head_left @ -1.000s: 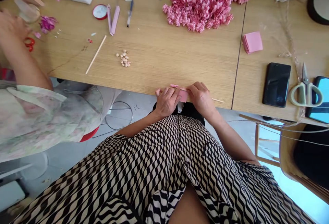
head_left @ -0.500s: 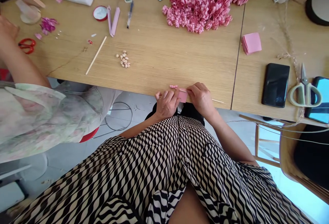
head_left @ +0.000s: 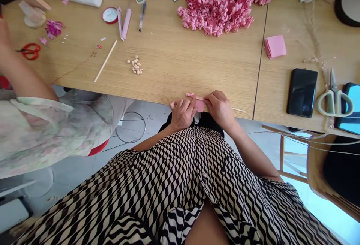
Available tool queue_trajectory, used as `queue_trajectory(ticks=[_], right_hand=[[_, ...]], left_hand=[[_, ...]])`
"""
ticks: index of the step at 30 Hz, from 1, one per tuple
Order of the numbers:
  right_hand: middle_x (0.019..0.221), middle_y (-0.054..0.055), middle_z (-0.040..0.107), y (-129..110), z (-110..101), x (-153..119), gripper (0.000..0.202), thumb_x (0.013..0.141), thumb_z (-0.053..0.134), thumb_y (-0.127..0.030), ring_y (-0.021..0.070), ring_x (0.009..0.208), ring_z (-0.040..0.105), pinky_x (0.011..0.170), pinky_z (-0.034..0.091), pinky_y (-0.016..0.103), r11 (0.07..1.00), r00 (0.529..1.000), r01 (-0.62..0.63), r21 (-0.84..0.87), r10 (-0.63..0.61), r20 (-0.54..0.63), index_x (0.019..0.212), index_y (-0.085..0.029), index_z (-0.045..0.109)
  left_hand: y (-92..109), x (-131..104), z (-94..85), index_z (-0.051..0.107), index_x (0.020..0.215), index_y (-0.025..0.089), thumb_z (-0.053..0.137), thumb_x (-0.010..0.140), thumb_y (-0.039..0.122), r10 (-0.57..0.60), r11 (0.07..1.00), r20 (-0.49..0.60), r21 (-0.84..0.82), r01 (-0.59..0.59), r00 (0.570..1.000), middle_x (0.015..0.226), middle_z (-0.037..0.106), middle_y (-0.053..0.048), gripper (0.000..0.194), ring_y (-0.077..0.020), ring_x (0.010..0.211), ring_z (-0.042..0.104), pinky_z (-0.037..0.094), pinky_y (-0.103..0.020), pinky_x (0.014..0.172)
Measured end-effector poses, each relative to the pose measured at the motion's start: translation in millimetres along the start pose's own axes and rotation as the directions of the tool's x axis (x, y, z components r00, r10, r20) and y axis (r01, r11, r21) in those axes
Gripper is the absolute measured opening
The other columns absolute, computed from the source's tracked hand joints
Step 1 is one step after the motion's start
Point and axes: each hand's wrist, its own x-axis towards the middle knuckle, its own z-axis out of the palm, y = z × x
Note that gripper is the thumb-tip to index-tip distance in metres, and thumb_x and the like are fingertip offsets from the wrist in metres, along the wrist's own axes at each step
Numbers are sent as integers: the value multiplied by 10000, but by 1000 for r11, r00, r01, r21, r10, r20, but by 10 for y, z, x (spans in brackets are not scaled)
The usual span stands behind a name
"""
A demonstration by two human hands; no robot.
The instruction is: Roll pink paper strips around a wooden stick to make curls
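A small pink paper piece (head_left: 200, 105) lies at the table's front edge, between my two hands. My left hand (head_left: 182, 114) is closed with its fingertips pressing on the paper's left side. My right hand (head_left: 219, 106) is closed at the paper's upper right corner, and a thin pale stick (head_left: 238, 109) sticks out from beneath it to the right. Along the paper's top edge runs a narrow rolled band. Just beyond my left fingertips shows a small curled pink strip (head_left: 190, 94). My fingers hide how stick and paper meet.
Curled pink paper pieces (head_left: 216, 9) are heaped at the back. Pink squares (head_left: 275, 46), a black phone (head_left: 302, 92) and scissors (head_left: 333, 99) lie right. Beads or nuts (head_left: 135, 65) and a wooden stick (head_left: 105, 61) lie left, near another person's arm (head_left: 25, 69).
The rolled band at the paper's top edge looks slightly thicker and the flat paper a little shorter. My hands stay nearly in place. The other person's arm at left has shifted slightly.
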Motion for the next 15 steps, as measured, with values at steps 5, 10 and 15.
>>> queue_trajectory(ticks=[5, 10, 15], right_hand=[[901, 107, 632, -10, 0, -9, 227, 943, 458, -215, 226, 870, 529, 775, 448, 359, 1000, 1000, 9, -24, -9, 2, 897, -170, 676], [908, 105, 627, -23, -8, -6, 208, 941, 478, -246, 230, 875, 522, 784, 447, 369, 1000, 1000, 5, -30, -5, 6, 903, -180, 672], [901, 104, 622, -36, 2, 0, 194, 933, 482, -226, 233, 873, 515, 769, 447, 363, 999, 1000, 5, -53, -5, 2, 891, -182, 666]], left_hand=[[-4, -2, 8, 589, 1309, 188, 260, 1009, 457, 5, 1000, -13, 22, -5, 1000, 968, 689, -117, 520, -243, 912, 546, 254, -412, 850], [-9, 14, 1, 578, 1329, 195, 277, 1008, 461, -4, 1000, -2, 5, 4, 1000, 989, 674, -118, 514, -246, 932, 543, 265, -411, 863], [-109, 93, -106, 625, 1263, 237, 316, 1014, 422, 27, 997, -26, -68, -29, 999, 1014, 670, -89, 438, -214, 982, 560, 309, -384, 885]])
